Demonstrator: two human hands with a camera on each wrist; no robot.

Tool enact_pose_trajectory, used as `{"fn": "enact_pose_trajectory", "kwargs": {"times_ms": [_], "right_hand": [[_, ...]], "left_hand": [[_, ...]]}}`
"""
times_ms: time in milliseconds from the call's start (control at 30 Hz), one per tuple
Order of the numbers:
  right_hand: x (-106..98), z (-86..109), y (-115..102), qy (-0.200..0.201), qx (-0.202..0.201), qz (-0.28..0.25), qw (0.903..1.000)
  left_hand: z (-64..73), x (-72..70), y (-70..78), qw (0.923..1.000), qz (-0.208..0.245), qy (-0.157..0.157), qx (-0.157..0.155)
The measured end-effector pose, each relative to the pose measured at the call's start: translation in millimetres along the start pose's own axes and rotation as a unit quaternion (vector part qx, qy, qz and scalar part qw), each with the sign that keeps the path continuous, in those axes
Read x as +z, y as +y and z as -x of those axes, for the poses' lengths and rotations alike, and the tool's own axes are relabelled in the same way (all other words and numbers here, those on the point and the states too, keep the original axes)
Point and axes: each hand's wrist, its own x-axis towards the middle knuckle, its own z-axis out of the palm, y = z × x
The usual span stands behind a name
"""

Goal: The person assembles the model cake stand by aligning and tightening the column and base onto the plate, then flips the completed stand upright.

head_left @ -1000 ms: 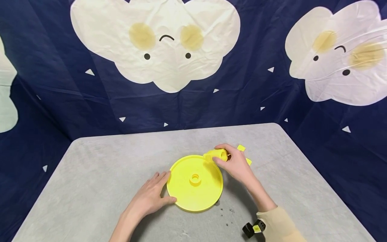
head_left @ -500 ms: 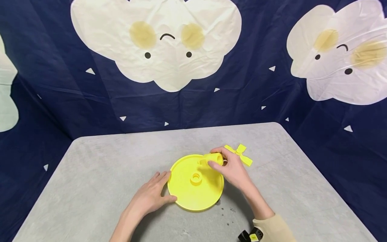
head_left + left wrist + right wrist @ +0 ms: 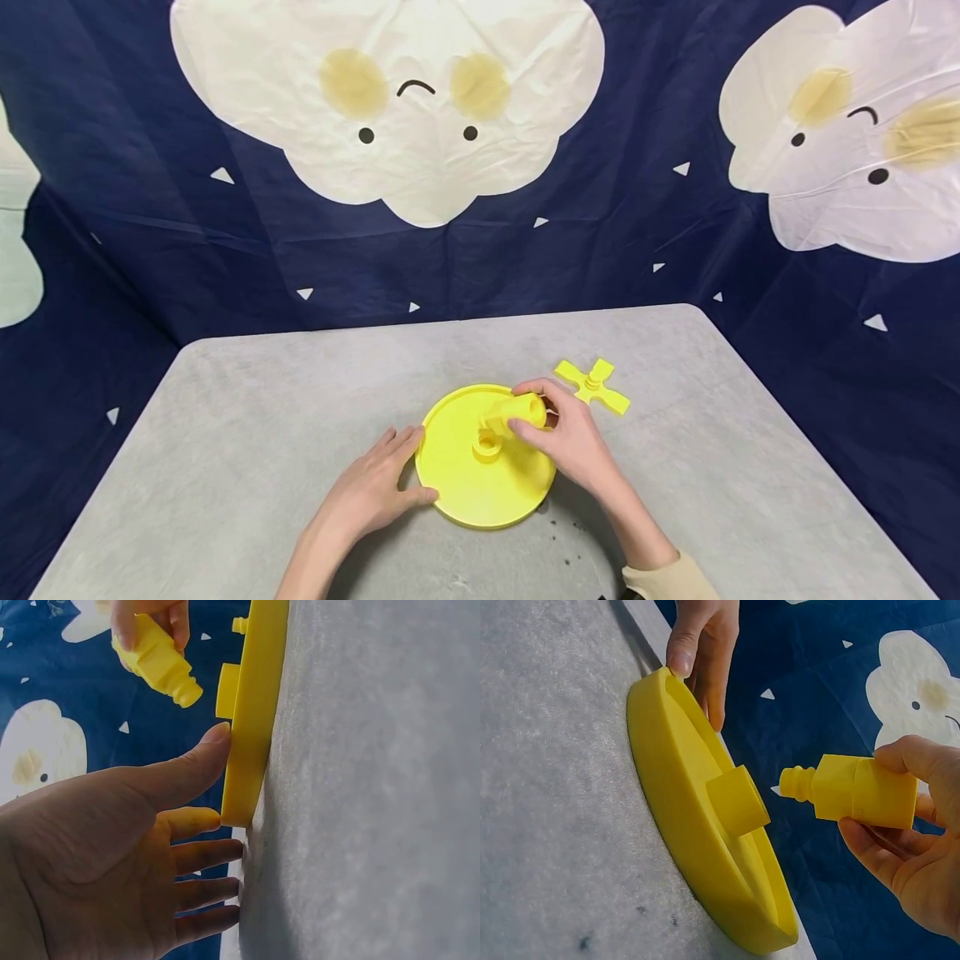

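Note:
A round yellow base point(image 3: 457, 483) with a raised rim and a short hollow socket point(image 3: 487, 447) at its centre lies flat on the table. My left hand point(image 3: 375, 483) rests against its left side, thumb and fingertips at the rim, fingers nearly straight. My right hand point(image 3: 570, 429) pinches a yellow post point(image 3: 862, 791) between thumb and fingers. The post has a blocky body and a narrower ridged plug point(image 3: 796, 784) at one end. It is tilted over the base, its plug pointing down toward the socket with a gap between them in the right wrist view.
A yellow cross-shaped piece point(image 3: 592, 385) with a ridged stub at its centre lies behind my right hand. The grey table point(image 3: 247, 417) ends at a dark blue cloth point(image 3: 465, 267) with white clouds. Small dark specks mark the table near the base's front right.
My right hand has brought the post leftward and nearer, from the base's back right rim to above the socket. More of the cross piece shows now. My left hand has stayed in place.

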Motion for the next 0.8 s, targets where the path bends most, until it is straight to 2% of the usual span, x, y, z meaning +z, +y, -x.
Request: {"fn": "enact_pose_trajectory", "kwargs": {"times_ms": [300, 667, 800], "right_hand": [[3.2, 3.1, 2.5, 0.006, -0.009, 0.008, 0.9999], [11.0, 0.6, 0.6, -0.002, -0.009, 0.017, 0.9998], [14.8, 0.0, 1.4, -0.002, -0.027, 0.026, 0.9993]], "left_hand": [[-1.3, 1.9, -0.2, 1.0000, 0.001, -0.008, -0.004], [-1.3, 0.3, -1.7, 1.0000, -0.001, -0.004, -0.001], [-0.3, 0.5, -0.9, 1.0000, 0.000, -0.001, -0.003]]}}
